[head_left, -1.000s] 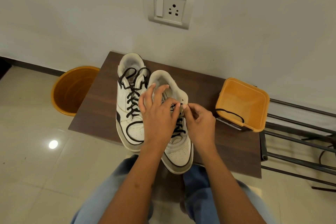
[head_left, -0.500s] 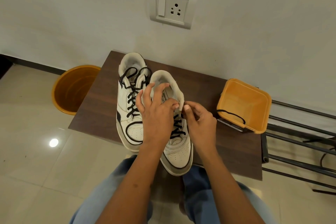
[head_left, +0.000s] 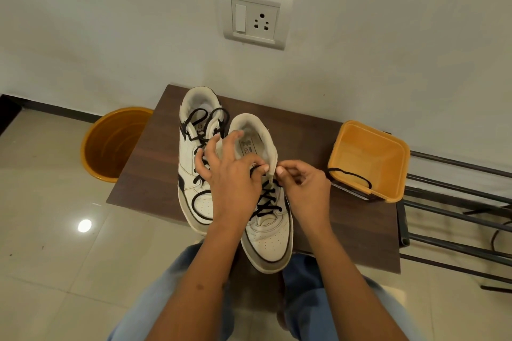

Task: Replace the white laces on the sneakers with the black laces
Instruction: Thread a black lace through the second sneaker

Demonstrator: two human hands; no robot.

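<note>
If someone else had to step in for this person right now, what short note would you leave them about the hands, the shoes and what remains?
Left hand: over the right sneaker, thumb and forefinger pinching at its upper eyelets.
Right hand: pinching the same spot from the other side, at the black lace.
Both sneakers stand side by side on the brown table, toes toward the person.
Done: the left sneaker carries a black lace, ends loose. The right sneaker is laced in black up to near the top.
Left: finish the top eyelets of the right sneaker.
A black cord hangs over the rim of the square orange bin.
</note>
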